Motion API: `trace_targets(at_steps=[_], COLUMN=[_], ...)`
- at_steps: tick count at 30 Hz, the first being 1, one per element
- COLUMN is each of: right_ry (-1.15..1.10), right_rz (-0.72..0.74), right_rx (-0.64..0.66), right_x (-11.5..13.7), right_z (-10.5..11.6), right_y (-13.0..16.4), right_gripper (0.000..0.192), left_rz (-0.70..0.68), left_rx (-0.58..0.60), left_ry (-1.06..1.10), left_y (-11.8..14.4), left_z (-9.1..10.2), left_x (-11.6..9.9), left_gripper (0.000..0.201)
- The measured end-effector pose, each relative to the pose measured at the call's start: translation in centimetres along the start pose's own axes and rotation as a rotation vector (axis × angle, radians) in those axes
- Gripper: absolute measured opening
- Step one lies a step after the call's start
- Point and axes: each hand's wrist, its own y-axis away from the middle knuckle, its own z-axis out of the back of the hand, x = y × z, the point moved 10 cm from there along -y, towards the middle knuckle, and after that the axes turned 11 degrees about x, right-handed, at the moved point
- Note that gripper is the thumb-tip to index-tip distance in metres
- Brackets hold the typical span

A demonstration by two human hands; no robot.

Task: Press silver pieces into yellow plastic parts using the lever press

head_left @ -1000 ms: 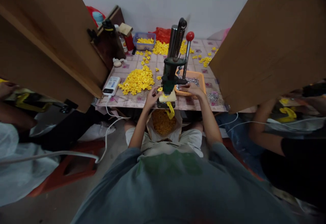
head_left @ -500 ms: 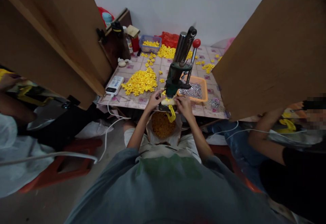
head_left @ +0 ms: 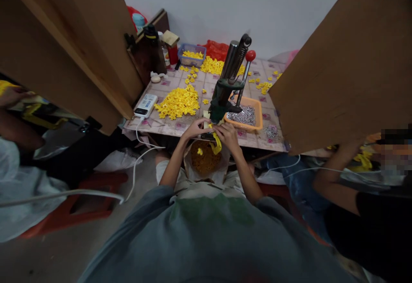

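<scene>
At the foot of a dark green hand press (head_left: 222,98), my left hand (head_left: 194,129) has its thumb and forefinger closed around a small yellow flower-shaped piece (head_left: 210,125). My right hand (head_left: 228,136) is just beside it, fingers bent together at the press's base; whatever they hold is too small to make out. A yellow strip (head_left: 216,144) hangs from the press front between my hands. Below, an open bag (head_left: 225,163) between my legs contains many yellow pieces, and a single yellow piece (head_left: 200,151) shows brightly above them.
A heap of yellow pieces (head_left: 177,103) lies left of the press. On the right, an orange tray (head_left: 260,113) holds small metal parts. Behind are a blue basket (head_left: 192,62) and more yellow pieces. A white power bank (head_left: 146,105) trails a cable. Cardboard panels flank the table; people sit either side.
Both hands have drawn closer together at the press's base, the right one moving left and slightly down. A single yellow piece now shows over the bag's mouth, where none stood out before.
</scene>
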Motion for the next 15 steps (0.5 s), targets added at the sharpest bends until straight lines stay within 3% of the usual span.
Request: trace_targets(at_steps=[6, 8, 10, 13, 14, 15], right_ry=[0.173, 0.142, 0.059, -0.185, -0.284, -0.388], right_rz=[-0.001, 0.000, -0.111, -0.347, -0.349, -0.303], right_rx=[0.085, 0.038, -0.234, -0.777, -0.805, -0.716], right_x=[1.2, 1.5, 0.0, -5.3, -7.1, -8.7], right_z=[-0.9, 0.2, 4.5, 12.6, 14.3, 15.2], right_y=[0.8, 1.1, 0.8, -0.6, -2.9, -6.5], right_gripper=[0.040, 0.041, 0.049, 0.065, 0.070, 0.077], left_rz=[-0.002, -0.014, -0.021, -0.013, -0.007, 0.000], left_rx=[0.022, 0.025, 0.012, -0.024, -0.037, -0.051], left_ry=[-0.003, -0.006, -0.014, -0.022, -0.022, -0.017], left_y=[-0.1, 0.0, 0.0, -0.1, -0.2, -0.2], left_z=[-0.1, -0.1, -0.1, 0.0, 0.0, 0.1], left_x=[0.1, 0.0, 0.0, 0.5, 0.8, 1.2], left_gripper=[0.061, 0.060, 0.059, 0.060, 0.062, 0.064])
